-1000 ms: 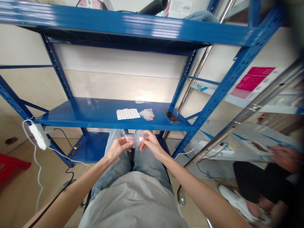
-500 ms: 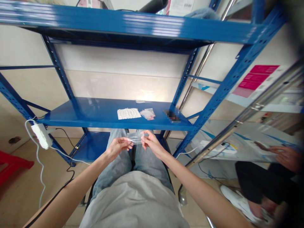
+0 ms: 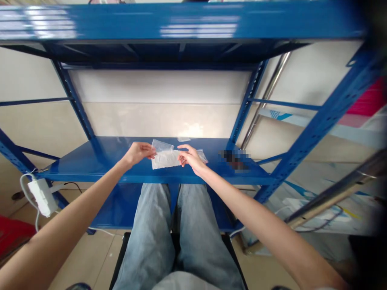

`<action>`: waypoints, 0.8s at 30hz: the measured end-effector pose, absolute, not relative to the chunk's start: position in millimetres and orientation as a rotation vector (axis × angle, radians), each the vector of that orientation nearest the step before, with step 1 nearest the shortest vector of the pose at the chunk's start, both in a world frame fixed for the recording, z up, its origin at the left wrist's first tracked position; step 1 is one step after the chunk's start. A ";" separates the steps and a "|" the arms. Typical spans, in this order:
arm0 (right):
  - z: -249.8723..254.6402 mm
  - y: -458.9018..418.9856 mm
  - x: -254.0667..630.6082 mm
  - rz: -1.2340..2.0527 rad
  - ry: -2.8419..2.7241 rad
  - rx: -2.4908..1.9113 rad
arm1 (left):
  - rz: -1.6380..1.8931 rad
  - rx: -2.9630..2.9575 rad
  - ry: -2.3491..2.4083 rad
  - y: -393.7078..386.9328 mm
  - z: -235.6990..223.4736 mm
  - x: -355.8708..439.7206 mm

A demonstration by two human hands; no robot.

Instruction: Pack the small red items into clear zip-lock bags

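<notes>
Well, clear plastic bag (image 3: 162, 145): just right of your left fingertips (image 3: 153, 152); likely light, limp, slippery; pinch an edge.
Left hand (image 3: 140, 154): your fingers pinch it.
Right hand (image 3: 191, 158): fingers parted, nothing visibly gripped.

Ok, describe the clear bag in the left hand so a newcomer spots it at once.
Start at the blue rack and go to the middle of its three visible shelves. There, the left hand holds the clear bag by one edge, right by a white sheet. Unlike that opaque sheet, the bag is see-through, with shelf blue showing through it.
</notes>
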State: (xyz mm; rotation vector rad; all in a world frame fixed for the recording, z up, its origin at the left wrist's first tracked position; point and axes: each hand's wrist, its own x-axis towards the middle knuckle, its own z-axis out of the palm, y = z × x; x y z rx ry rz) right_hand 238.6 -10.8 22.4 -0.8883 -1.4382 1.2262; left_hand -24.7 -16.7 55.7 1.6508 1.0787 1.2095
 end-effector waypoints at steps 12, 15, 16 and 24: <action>-22.4 72.4 229.0 0.814 -1.599 -1.025 | 0.452 2.150 1.197 87.2 95.7 -1.8; -27.1 73.3 225.6 0.669 -1.696 -1.032 | 0.402 2.196 1.171 97.6 97.3 -1.1; -28.5 72.9 224.7 0.630 -1.714 -1.036 | 0.393 2.208 1.170 100.1 97.9 -1.7; -42.5 72.1 224.7 0.666 -1.665 -1.059 | 0.413 2.238 1.125 106.7 102.4 -3.8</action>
